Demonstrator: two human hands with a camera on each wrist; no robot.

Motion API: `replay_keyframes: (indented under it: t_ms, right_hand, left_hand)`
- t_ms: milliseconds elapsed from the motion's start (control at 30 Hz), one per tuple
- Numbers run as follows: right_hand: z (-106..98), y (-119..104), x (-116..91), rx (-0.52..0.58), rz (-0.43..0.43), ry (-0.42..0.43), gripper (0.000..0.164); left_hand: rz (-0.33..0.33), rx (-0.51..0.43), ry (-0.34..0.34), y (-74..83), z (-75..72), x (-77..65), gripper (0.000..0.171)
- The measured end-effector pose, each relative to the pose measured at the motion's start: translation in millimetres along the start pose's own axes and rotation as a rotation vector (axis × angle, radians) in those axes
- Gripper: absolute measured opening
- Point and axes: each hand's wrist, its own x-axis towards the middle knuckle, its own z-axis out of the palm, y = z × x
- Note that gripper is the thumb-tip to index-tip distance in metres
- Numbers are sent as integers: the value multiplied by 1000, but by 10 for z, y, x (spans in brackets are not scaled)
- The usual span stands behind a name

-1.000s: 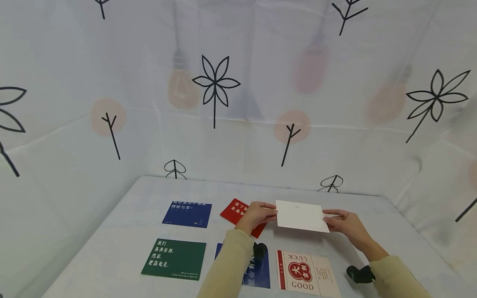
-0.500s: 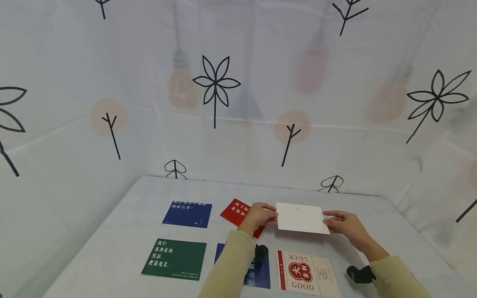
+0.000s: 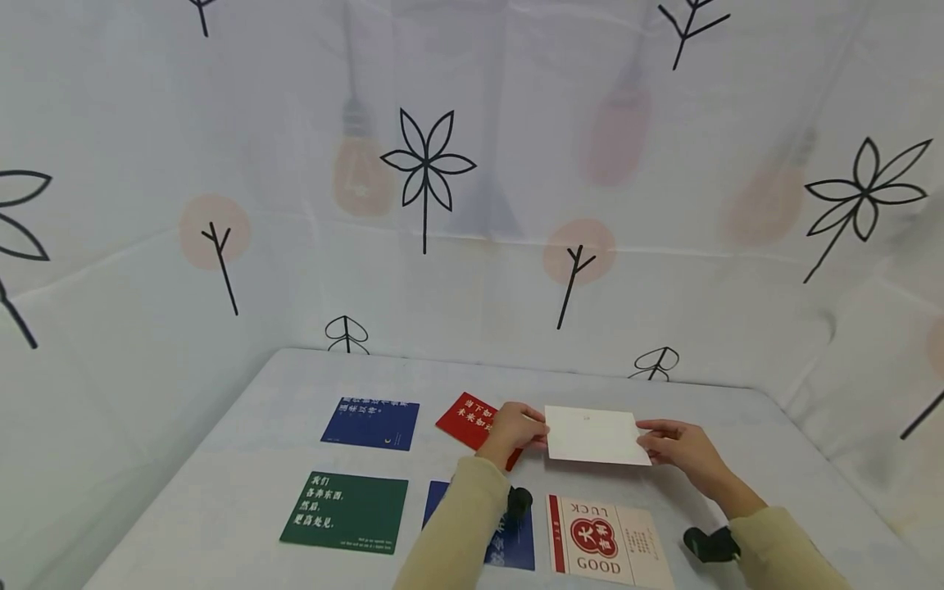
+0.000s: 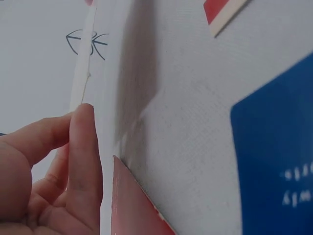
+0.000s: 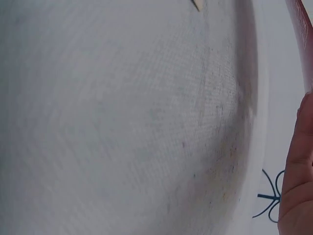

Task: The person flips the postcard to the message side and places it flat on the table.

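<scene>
A white card (image 3: 597,438) with a small faint mark is held level above the table's far right part. My left hand (image 3: 512,430) pinches its left edge between thumb and fingers. At the opposite edge, my right hand (image 3: 686,455) grips it the same way. The left wrist view has the card (image 4: 83,73) nearly edge-on at the fingertips. Its reddish underside shows at the right border of the right wrist view, where only part of the right hand (image 5: 298,171) appears. A red card (image 3: 466,416) lies partly hidden behind my left hand.
On the white table (image 3: 221,492) lie a blue card (image 3: 372,424), a green card (image 3: 347,512), a second blue card (image 3: 519,541) partly under my left sleeve, and a cream-and-red "GOOD LUCK" card (image 3: 608,541). A patterned cloth (image 3: 487,287) hangs behind.
Both hands have lowered the white card slightly, toward the near side. The cards on the table have not moved.
</scene>
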Motion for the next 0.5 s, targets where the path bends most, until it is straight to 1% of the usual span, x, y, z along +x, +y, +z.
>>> replay_keyframes:
  t_ms: [133,267,500]
  right_hand:
    - [13,3,1,3,-8,-2,50]
    - [22,15,-4,6,5,-11,49]
    - [44,35,-13,-12,33,-17,47]
  left_hand:
    - [12,59,7,-5,4,-1,7]
    - [18,100,4,-2,3,-23,7]
    - [3,117,0,-4,6,-49,8]
